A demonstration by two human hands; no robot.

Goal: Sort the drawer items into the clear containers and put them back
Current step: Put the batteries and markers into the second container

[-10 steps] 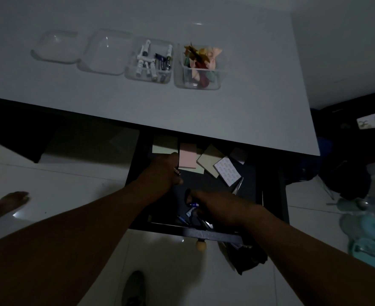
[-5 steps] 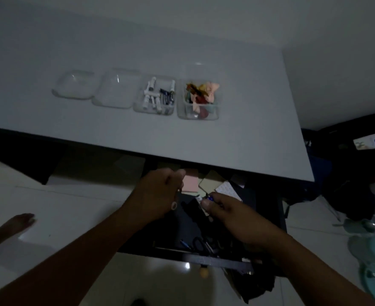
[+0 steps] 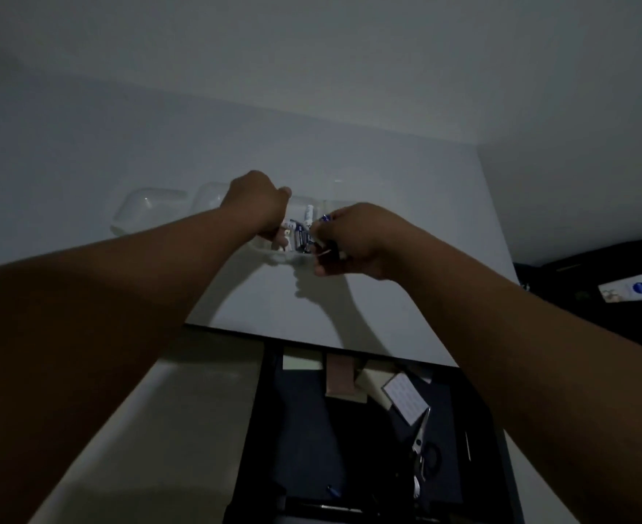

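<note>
L hand [image 3: 255, 200] curled over bin [image 3: 285, 259], contents of grip unclear. R hand [image 3: 353, 238] just right of bin, fingertips pinched on small blue-tipped item [image 3: 325, 218]. Drawer [image 3: 304, 429] open below bin; scissors [image 3: 421, 440] inside.

— What do you see of the clear containers?
— I make out three in a row on the desk [image 3: 387, 296]. The leftmost container [image 3: 149, 206] and the second container [image 3: 209, 192] are see-through and side by side, the second partly hidden. The third container [image 3: 289, 257] holds white tubes [image 3: 309, 215] and dark batteries [image 3: 301, 236], packed close.
— And the drawer?
— The drawer [image 3: 311, 429] stands open below the desk edge. At its back I see a pale pad [image 3: 301, 361], a pink pad [image 3: 340, 376], a cream pad [image 3: 372, 380] and a white lined card [image 3: 405, 400], overlapping. Scissors [image 3: 421, 438] lie right of centre, blades toward the back. A blue-tipped pen [image 3: 333, 490] lies near the front.
— Anything held?
— The right hand [image 3: 353, 240] pinches a small blue-tipped piece [image 3: 325, 218] just above the third container.
</note>
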